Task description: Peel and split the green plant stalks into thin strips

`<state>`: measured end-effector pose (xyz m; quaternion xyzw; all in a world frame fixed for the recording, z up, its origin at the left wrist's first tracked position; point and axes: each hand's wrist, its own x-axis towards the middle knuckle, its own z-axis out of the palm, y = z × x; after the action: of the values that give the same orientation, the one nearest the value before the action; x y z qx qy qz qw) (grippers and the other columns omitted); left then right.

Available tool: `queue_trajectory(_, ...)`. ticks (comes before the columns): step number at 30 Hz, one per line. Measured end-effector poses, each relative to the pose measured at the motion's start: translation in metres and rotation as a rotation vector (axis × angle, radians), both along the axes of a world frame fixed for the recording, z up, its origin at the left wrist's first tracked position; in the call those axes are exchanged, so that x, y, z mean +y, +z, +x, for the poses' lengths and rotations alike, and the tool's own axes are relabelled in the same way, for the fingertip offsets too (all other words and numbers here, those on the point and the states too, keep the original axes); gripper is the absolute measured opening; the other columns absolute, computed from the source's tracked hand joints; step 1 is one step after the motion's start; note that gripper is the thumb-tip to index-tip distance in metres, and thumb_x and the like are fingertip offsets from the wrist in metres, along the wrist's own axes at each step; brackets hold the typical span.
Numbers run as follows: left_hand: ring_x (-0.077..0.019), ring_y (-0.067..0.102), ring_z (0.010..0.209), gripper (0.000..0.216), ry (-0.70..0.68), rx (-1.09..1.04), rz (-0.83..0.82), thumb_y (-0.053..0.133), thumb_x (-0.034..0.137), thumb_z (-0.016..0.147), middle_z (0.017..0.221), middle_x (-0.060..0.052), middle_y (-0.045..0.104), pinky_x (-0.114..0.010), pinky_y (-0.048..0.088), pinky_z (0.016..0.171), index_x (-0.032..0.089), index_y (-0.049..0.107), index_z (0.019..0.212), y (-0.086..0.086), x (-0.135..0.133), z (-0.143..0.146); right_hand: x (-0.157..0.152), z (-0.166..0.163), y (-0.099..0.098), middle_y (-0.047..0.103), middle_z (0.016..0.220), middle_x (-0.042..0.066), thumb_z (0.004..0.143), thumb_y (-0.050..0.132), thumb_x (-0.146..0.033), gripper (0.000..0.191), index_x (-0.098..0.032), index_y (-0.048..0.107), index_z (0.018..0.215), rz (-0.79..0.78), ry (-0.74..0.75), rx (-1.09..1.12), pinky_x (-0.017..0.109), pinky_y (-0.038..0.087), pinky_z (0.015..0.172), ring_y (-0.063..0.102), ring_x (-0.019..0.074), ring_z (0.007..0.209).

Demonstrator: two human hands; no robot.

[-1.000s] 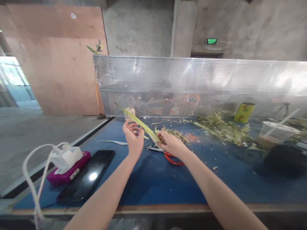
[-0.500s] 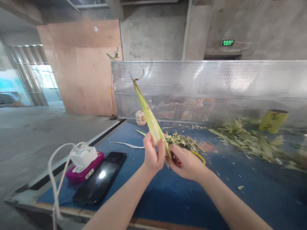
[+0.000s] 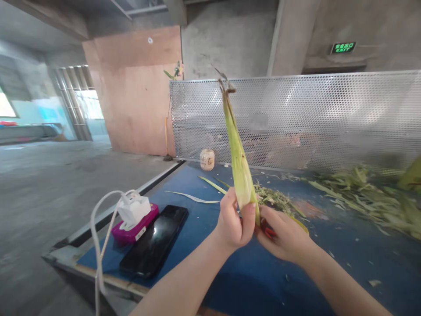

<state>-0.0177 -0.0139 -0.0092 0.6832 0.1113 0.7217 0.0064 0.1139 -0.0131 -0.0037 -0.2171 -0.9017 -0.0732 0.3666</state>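
Observation:
A long green corn husk point(image 3: 239, 162) stands nearly upright, its dry brown tip at the top. My left hand point(image 3: 235, 219) is closed round its lower part, thumb across the front. At the husk's lower right edge, my right hand point(image 3: 284, 232) pinches with bent fingers. Something small and red point(image 3: 270, 232) shows among the right fingers; its kind is hidden. Behind the hands lies a heap of shredded plant bits point(image 3: 272, 196), with part of a yellow curved band point(image 3: 301, 224) beside the right hand.
On the blue tabletop point(image 3: 197, 224) at left lie a black phone point(image 3: 154, 241) and a magenta power strip point(image 3: 135, 228) with a white charger and cables. Loose husks point(image 3: 368, 197) are heaped at right. A pale jar point(image 3: 207, 159) stands before the perforated metal screen point(image 3: 296, 118).
The view has turned left, so the surroundings sit further right. The husk has tilted more upright. Both hands keep their hold on its lower end.

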Motion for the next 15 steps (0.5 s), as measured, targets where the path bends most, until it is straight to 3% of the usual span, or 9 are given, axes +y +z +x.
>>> queue_trajectory(6, -0.0141, 0.051, 0.076, 0.043, 0.05, -0.002, 0.01, 0.04, 0.012, 0.08, 0.087, -0.005, 0.048, -0.032, 0.047, 0.068, 0.024, 0.024, 0.118, -0.001, 0.003, 0.0, 0.001, -0.001, -0.002, 0.053, 0.06, -0.001, 0.072, 0.043, -0.014, 0.009, -0.022, 0.038, 0.072, -0.111, -0.014, 0.042, 0.021, 0.037, 0.044, 0.051, 0.011, 0.049)
queue_trajectory(10, -0.0195, 0.048, 0.091, 0.064, 0.208, 0.053, -0.055, 0.051, 0.015, 0.075, 0.106, -0.013, 0.043, -0.035, 0.045, 0.071, 0.019, 0.014, 0.126, -0.005, 0.013, -0.001, 0.005, -0.007, -0.004, 0.055, 0.062, -0.003, 0.071, 0.047, -0.016, 0.009, -0.022, 0.043, 0.077, -0.524, -0.038, 0.306, 0.021, 0.044, 0.042, 0.054, 0.0097, 0.044)
queue_trajectory(13, -0.0173, 0.047, 0.085, 0.072, 0.24, 0.166, -0.104, 0.056, 0.019, 0.071, 0.106, -0.014, 0.041, -0.033, 0.044, 0.067, 0.017, 0.011, 0.127, -0.009, 0.021, -0.002, 0.012, -0.01, -0.003, 0.057, 0.066, -0.003, 0.069, 0.051, -0.021, 0.016, -0.022, 0.044, 0.083, -0.856, 0.017, 0.561, 0.023, 0.047, 0.036, 0.053, 0.0098, 0.04)
queue_trajectory(15, -0.0158, 0.047, 0.082, 0.072, 0.251, 0.205, -0.124, 0.058, 0.023, 0.07, 0.106, -0.012, 0.041, -0.033, 0.044, 0.067, 0.018, 0.013, 0.126, -0.011, 0.025, -0.002, 0.019, -0.009, -0.001, 0.059, 0.07, -0.001, 0.067, 0.056, -0.027, 0.022, -0.02, 0.044, 0.083, -0.966, 0.023, 0.688, 0.025, 0.047, 0.034, 0.053, 0.0103, 0.039)
